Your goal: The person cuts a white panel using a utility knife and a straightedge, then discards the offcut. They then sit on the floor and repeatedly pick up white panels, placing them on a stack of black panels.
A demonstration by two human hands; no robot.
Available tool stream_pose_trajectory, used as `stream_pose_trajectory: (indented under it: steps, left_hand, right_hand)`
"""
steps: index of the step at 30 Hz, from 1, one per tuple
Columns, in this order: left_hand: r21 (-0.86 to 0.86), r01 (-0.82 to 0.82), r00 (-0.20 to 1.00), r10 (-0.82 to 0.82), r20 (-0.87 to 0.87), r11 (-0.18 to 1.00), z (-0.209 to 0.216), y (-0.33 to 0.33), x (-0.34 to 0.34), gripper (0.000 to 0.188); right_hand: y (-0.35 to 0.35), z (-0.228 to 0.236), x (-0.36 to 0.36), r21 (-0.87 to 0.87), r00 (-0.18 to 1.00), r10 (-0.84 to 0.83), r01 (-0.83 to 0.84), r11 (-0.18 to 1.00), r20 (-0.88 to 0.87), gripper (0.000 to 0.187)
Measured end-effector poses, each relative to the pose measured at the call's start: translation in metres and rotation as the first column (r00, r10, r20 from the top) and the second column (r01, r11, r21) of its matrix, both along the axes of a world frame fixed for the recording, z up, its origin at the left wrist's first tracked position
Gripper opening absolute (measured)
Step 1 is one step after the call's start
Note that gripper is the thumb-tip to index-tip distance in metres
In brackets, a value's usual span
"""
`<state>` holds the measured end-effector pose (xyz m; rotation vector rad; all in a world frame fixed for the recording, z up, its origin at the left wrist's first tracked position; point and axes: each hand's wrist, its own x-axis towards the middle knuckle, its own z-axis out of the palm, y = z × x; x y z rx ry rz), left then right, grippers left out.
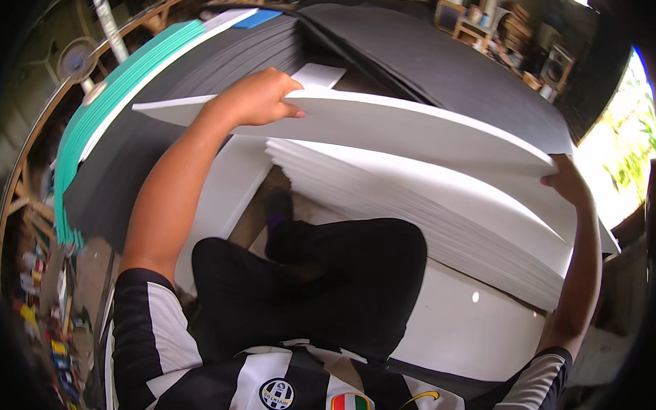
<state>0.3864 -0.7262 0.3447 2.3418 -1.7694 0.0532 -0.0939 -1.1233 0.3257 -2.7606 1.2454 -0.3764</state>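
A large white sheet (417,132), smooth and slightly bowed, stands tilted on edge across the space in front of me. My left hand (263,98) is closed over its upper edge, left of the middle, with the thumb on the near face. At the sheet's right end, my right hand (571,181) grips the edge, fingers partly hidden behind it. Below and nearer to me lies a stack of similar white sheets (414,208), its layered edges facing my knees. A small white piece (319,76) lies just beyond the left hand.
Dark grey sheets (225,60) are stacked at the left, with teal sheets (123,68) along their outer side. Behind the held sheet spreads a broad black sheet (449,57). A white panel (468,318) lies beside my bent legs. Cluttered shelves (475,26) stand at the back.
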Motion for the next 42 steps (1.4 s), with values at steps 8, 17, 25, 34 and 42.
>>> stream_pose_trajectory:
  steps: [8,17,25,34,42]
  left_hand:
    - [-0.025,-0.312,0.945,0.308,-0.111,0.95,0.005,0.211,-0.009,0.037]
    - [-0.013,-0.624,0.778,0.62,-0.105,0.781,-0.085,0.401,-0.051,0.062]
    - [0.029,-0.811,0.58,0.81,-0.082,0.584,-0.194,0.484,-0.046,0.063]
    - [-0.109,-0.765,0.644,0.753,-0.132,0.635,-0.323,0.438,0.015,0.064]
    - [-0.008,-0.809,0.585,0.803,-0.108,0.588,-0.442,0.365,0.031,0.059]
  right_hand:
    - [0.077,0.03,0.191,-0.213,0.918,0.394,-0.393,0.895,-0.04,0.042]
    - [0.195,-0.06,0.429,-0.366,0.614,0.787,-0.745,0.557,-0.052,0.071]
    - [0.303,-0.172,0.613,-0.39,0.32,0.932,-0.891,0.234,-0.171,0.058]
    - [0.323,-0.319,0.684,-0.169,0.802,0.577,-0.554,0.815,0.153,0.063]
    - [0.408,-0.485,0.656,0.759,0.56,-0.559,-0.213,0.616,0.611,0.059]
